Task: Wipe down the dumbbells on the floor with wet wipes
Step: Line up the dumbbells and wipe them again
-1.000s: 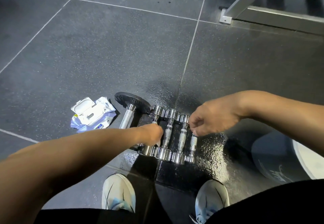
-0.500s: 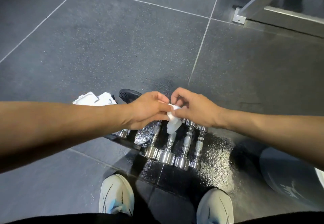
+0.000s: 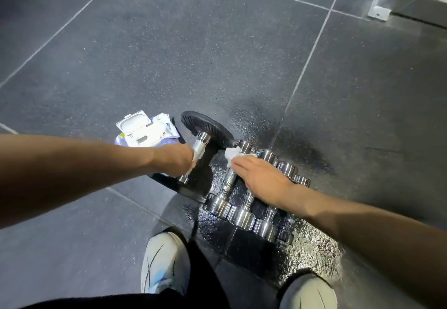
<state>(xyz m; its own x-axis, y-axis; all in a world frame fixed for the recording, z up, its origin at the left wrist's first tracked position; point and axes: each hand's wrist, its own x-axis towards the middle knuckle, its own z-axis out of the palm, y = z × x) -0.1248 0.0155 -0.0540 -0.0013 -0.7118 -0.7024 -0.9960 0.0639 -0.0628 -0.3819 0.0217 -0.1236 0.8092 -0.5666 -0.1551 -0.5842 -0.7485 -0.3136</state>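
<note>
Dumbbells [image 3: 242, 214] of chrome lie side by side on the wet, dark floor [image 3: 169, 54], just beyond the person's shoes [image 3: 164, 260], with a black-plate dumbbell [image 3: 208, 127] at the left end of the row. Half a second ago both hands met above the row and pinched the wet wipe [image 3: 231, 155] between them; now they have parted. The right hand [image 3: 261, 178] has brought the wipe down onto the leftmost chrome dumbbell, near its far head. The left hand [image 3: 176, 159] has dropped to the knurled handle of the black-plate dumbbell. By the look of it the wipe is ready and wiping of the chrome row is only starting, while the other hand steadies or readies the next piece. The right hand lies fairly flat, fingers stretched out, pressing the bunched wipe against the metal, with white folds sticking out past the fingertips. Whether the thumb hooks underneath cannot be told. The left hand is clenched round the handle, its fingers hidden on the far side. Just left of the black plate sits the wipe pack [image 3: 145, 132], lid flipped open.
</note>
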